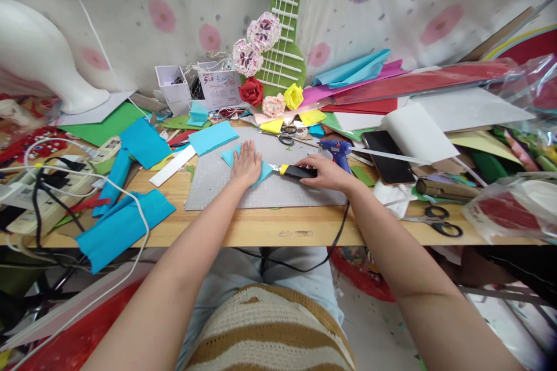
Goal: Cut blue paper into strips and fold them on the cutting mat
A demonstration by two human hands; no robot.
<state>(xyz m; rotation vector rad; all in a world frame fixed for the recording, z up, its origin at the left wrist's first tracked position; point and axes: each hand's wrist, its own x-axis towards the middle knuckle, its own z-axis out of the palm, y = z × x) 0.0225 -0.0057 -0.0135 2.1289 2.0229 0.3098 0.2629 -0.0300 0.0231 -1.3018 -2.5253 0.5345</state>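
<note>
My left hand (pixel 246 166) lies flat on a folded piece of light blue paper (pixel 264 174), fingers stretched forward and covering its middle. Beneath the paper is a grey board (pixel 213 192) on the wooden table. My right hand (pixel 325 171) is closed round the back of a black and yellow utility knife (pixel 296 171). Its metal blade points left and meets the paper's right edge; I cannot tell whether it is inside the fold. Just beyond my right hand is a blue glue gun (pixel 337 149). Another light blue rectangle (pixel 213 137) rests behind my left hand.
Black-handled scissors (pixel 437 221) and a phone (pixel 389 156) lie at right. At left are blue paper pieces (pixel 126 223) and a power strip (pixel 47 197) with loose cables. A green paper guitar (pixel 285 40) with paper flowers stands at the back.
</note>
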